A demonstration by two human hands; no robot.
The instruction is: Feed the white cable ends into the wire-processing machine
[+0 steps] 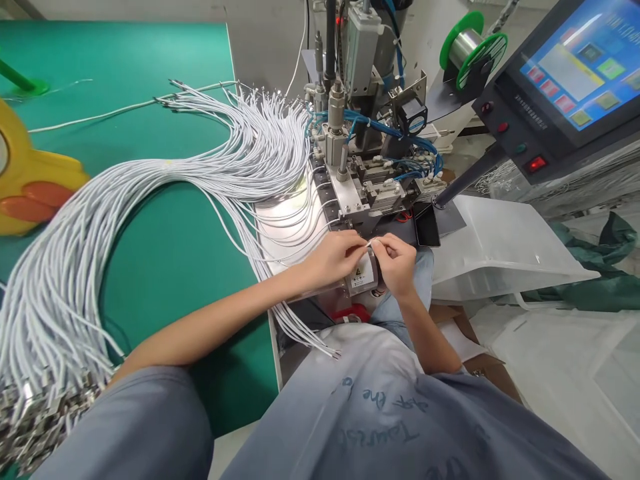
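my left hand (336,257) and my right hand (397,261) meet at the front edge of the machine (367,180), fingertips pinched together on the end of one thin white cable (371,243). a thick bundle of white cables (150,200) sweeps across the green mat (165,267) to my left, metal plugs (35,413) heaped at its near end. a touchscreen panel (580,73) stands to the right, a green spool (473,47) behind it, and a clear plastic bin (500,247) below.
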